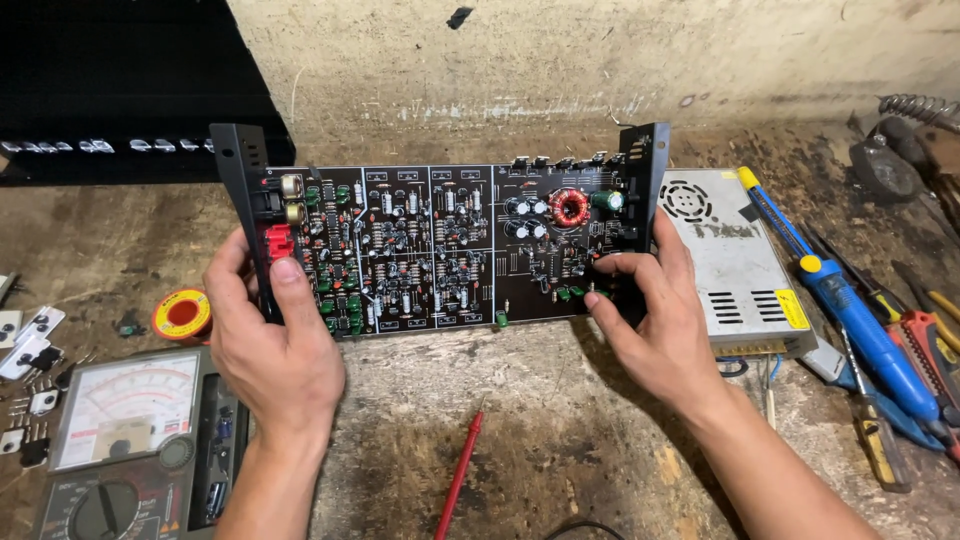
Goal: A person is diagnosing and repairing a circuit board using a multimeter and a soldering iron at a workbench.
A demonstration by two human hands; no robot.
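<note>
While both hands hold it up, a long black circuit board (440, 245) sits in the middle of the view, just above a dirty, worn workbench (530, 400). The board is full of tiny parts. It has a round copper coil (569, 207) near its right end and a red plug block (278, 240) at its left end. A black metal bracket stands at each end of the board.

The left hand (275, 345) grips the left end. Its fingers are closed around the left bracket (245, 200), and the thumb (289, 290) presses flat on the front of the board, just under the red plug block.

The right hand (655, 320) holds the right end. Its fingers are bent and a little spread. The fingertips (600, 268) touch the board near some small green parts, and the rest of the hand wraps around the right bracket (645, 185).

Just beside the right hand lies a grey metal box (730, 260) with air slots and a round fan grille. To the right of that box lie a blue soldering iron (850, 310) with a yellow tip end and some other hand tools.

Near the left hand, at the bottom left, sits a meter (130, 440) with a needle dial and a big knob. A red roll of solder (181, 314) lies above it. A thin red probe (460, 475) lies on the bench between the two arms.
</note>
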